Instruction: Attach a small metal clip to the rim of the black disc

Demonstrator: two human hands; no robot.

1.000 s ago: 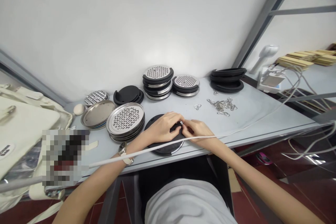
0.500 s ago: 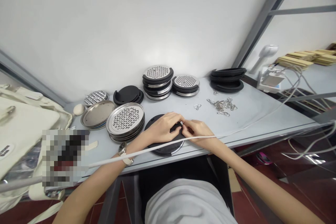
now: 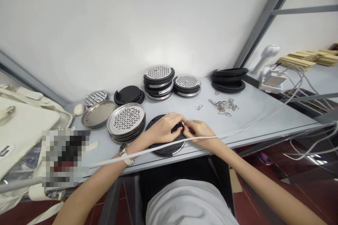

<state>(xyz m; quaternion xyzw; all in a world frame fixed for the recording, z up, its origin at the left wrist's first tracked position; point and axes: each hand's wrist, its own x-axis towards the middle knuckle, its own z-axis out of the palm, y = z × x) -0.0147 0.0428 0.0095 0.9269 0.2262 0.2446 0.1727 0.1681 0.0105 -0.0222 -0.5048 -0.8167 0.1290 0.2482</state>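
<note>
My left hand (image 3: 167, 127) rests over a black round disc (image 3: 161, 152) with a shiny metal rim at the table's front edge. Its thumb and fingers are closed in a pinch. Opposite it, my right hand (image 3: 200, 132) pinches too, with its fingertips meeting the left ones over the disc's right side. A small pale, shiny bit (image 3: 182, 123) shows between the fingertips, too small to name. The hands cover much of the disc. Left of it stands a stack of round perforated metal grater plates (image 3: 126, 119).
Stacks of grater plates in black rims (image 3: 158, 74) line the wall, with black rings (image 3: 228, 86) farther right. Loose metal clips (image 3: 224, 105) lie right of centre. A white cable (image 3: 237, 132) crosses before my wrists. A cream bag (image 3: 29, 112) is at left.
</note>
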